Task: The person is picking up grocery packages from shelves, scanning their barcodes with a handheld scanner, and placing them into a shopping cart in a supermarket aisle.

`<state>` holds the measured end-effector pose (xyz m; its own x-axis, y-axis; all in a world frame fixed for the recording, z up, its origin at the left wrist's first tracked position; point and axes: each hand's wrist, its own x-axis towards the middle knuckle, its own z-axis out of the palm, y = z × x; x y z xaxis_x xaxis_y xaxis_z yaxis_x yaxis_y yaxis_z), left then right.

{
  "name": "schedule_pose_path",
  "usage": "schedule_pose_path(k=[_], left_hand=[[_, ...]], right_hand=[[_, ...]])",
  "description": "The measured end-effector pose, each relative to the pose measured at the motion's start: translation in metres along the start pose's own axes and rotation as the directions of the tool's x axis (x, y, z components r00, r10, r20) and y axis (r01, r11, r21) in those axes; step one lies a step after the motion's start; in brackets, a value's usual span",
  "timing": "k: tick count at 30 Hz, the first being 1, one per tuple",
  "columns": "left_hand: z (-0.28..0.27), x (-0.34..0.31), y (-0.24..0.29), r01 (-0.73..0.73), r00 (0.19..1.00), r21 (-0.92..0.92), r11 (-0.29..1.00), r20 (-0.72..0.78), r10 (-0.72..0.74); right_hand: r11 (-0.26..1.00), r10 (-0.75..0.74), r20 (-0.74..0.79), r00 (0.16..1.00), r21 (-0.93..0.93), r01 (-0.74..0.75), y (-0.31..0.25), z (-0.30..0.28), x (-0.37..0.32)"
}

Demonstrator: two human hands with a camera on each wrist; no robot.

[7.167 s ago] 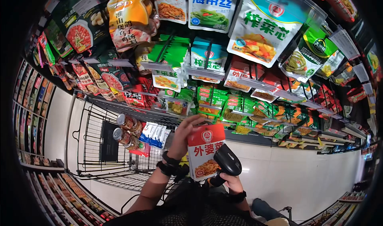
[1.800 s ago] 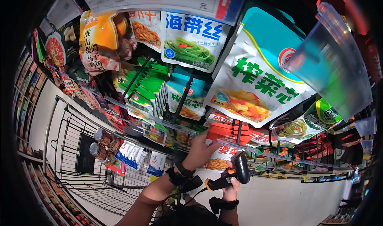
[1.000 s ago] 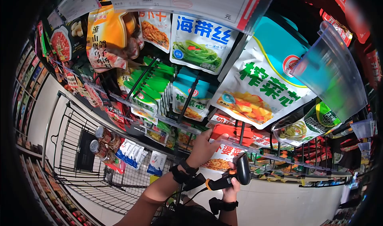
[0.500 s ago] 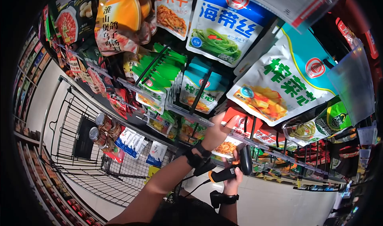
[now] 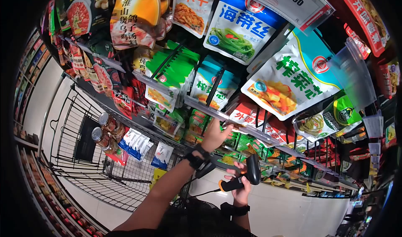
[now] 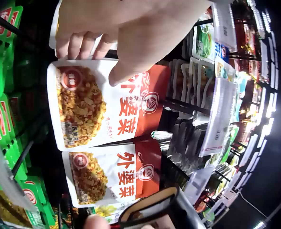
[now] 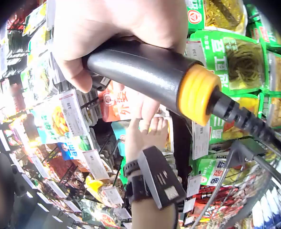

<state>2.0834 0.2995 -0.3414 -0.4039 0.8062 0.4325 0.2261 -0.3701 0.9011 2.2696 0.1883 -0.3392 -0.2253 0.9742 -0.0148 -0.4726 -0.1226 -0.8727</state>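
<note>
My left hand [image 5: 217, 135] is at the lower hooks. In the left wrist view, its thumb lies over the face of a red-and-white packet [image 6: 90, 114] and its fingers meet the packet's edge, their tips partly hidden. A second such packet [image 6: 123, 174] hangs beside it. My right hand [image 5: 240, 189] grips a black-and-orange handheld scanner [image 5: 253, 170], its head raised below the shelf rail. The right wrist view shows that hand [image 7: 121, 24] wrapped over the scanner's handle [image 7: 140, 71]; a cable trails from its orange end.
A wire cart [image 5: 125, 186] stands at the left, holding jars [image 5: 109, 122] and blue-and-white packets [image 5: 134, 144]. Large display packets [image 5: 289, 80] and price tags [image 5: 293, 0] hang above my hands. A clear plastic holder [image 5: 354, 71] juts out at the right.
My left hand has drawn down and left from the front of the red-and-white packets, its spread fingers now closer together. The right hand still grips the scanner, slightly lower. The view has shifted.
</note>
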Motion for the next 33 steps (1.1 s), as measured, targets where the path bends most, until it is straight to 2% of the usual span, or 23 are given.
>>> schedule_pose_path(k=[1,3,4,5,7,9,11,12,13,15,16,17,18,19,20,21,23,25,27,28,29,31,33], left_hand=[[-0.012,-0.014,0.009,0.089,0.996,0.041,0.995,0.025,-0.09],[-0.042,-0.046,-0.004,0.093,0.987,0.059,0.994,0.125,-0.1],[-0.067,-0.06,0.006,0.228,0.942,0.012,0.974,0.252,-0.224],[-0.096,-0.075,0.02,0.366,0.863,-0.017,0.931,0.379,-0.333],[-0.151,-0.108,0.036,0.459,0.78,0.02,0.888,0.469,-0.414],[-0.208,-0.142,0.04,0.481,0.755,0.162,0.862,0.422,-0.501],[-0.259,-0.179,0.037,0.5,0.809,0.243,0.831,0.21,-0.549],[-0.283,-0.194,0.036,0.529,0.823,0.187,0.828,0.124,-0.554],[-0.307,-0.213,0.036,0.558,0.824,0.133,0.819,0.032,-0.566],[-0.347,-0.248,0.039,0.59,0.806,0.261,0.764,-0.144,-0.574],[-0.364,-0.264,0.042,0.57,0.812,0.438,0.695,-0.17,-0.559],[-0.38,-0.279,0.045,0.529,0.822,0.596,0.603,-0.185,-0.538],[-0.389,-0.287,0.052,0.463,0.83,0.755,0.465,-0.185,-0.526],[-0.397,-0.296,0.058,0.372,0.84,0.876,0.308,-0.176,-0.514],[-0.406,-0.307,0.056,0.357,0.82,0.904,0.235,-0.183,-0.543],[-0.418,-0.321,0.049,0.309,0.826,0.926,0.215,-0.15,-0.543],[-0.434,-0.336,0.037,0.362,0.76,0.906,0.219,-0.151,-0.632],[-0.436,-0.336,0.035,0.232,0.813,0.953,0.197,-0.078,-0.578],[-0.436,-0.331,0.035,0.213,0.817,0.932,0.293,-0.006,-0.577],[-0.436,-0.329,0.032,0.222,0.804,0.931,0.29,-0.006,-0.594],[-0.436,-0.329,0.03,0.225,0.799,0.932,0.286,-0.009,-0.601],[-0.434,-0.328,0.029,0.24,0.807,0.928,0.286,-0.027,-0.589],[-0.431,-0.327,0.032,0.247,0.825,0.923,0.294,-0.04,-0.564]], right_hand=[[1.0,0.002,0.004,1.0,-0.001,-0.002,0.0,-0.002,-0.002],[0.999,0.018,0.056,0.998,0.04,-0.02,0.001,-0.006,-0.007],[1.0,-0.014,0.02,1.0,-0.01,0.014,-0.004,0.005,-0.01],[1.0,-0.005,0.026,1.0,-0.01,0.005,-0.005,0.005,-0.014],[0.988,0.131,0.169,0.977,-0.109,-0.113,-0.009,-0.002,-0.02],[0.931,0.33,0.205,0.921,-0.235,-0.281,-0.008,0.0,-0.025],[0.81,0.536,0.194,0.822,-0.393,-0.435,0.001,0.003,-0.028],[0.771,0.595,0.2,0.779,-0.415,-0.482,0.006,0.008,-0.032],[0.748,0.646,0.27,0.714,-0.411,-0.521,0.022,0.005,-0.037],[0.773,0.619,0.265,0.74,-0.371,-0.514,0.049,0.014,-0.058],[0.763,0.637,0.273,0.721,-0.357,-0.539,0.065,0.013,-0.066],[0.708,0.669,0.198,0.717,-0.466,-0.531,0.074,0.018,-0.074],[0.711,0.653,0.21,0.728,-0.5,-0.494,0.087,0.019,-0.08],[0.714,0.635,0.219,0.741,-0.534,-0.453,0.1,0.019,-0.084],[0.74,0.615,0.199,0.763,-0.479,-0.472,0.112,0.02,-0.091],[0.755,0.612,0.143,0.778,-0.399,-0.521,0.113,0.029,-0.099],[0.78,0.553,0.096,0.828,-0.41,-0.473,0.125,0.035,-0.111],[0.784,0.53,0.052,0.847,-0.41,-0.466,0.13,0.047,-0.12],[0.796,0.491,-0.034,0.87,-0.388,-0.465,0.138,0.054,-0.13],[0.807,0.453,-0.04,0.891,-0.405,-0.429,0.144,0.055,-0.133],[0.809,0.449,-0.046,0.892,-0.402,-0.428,0.147,0.055,-0.134],[0.734,0.492,-0.184,0.851,-0.437,-0.519,0.152,0.054,-0.135],[0.743,0.48,-0.19,0.857,-0.431,-0.512,0.16,0.056,-0.134]])
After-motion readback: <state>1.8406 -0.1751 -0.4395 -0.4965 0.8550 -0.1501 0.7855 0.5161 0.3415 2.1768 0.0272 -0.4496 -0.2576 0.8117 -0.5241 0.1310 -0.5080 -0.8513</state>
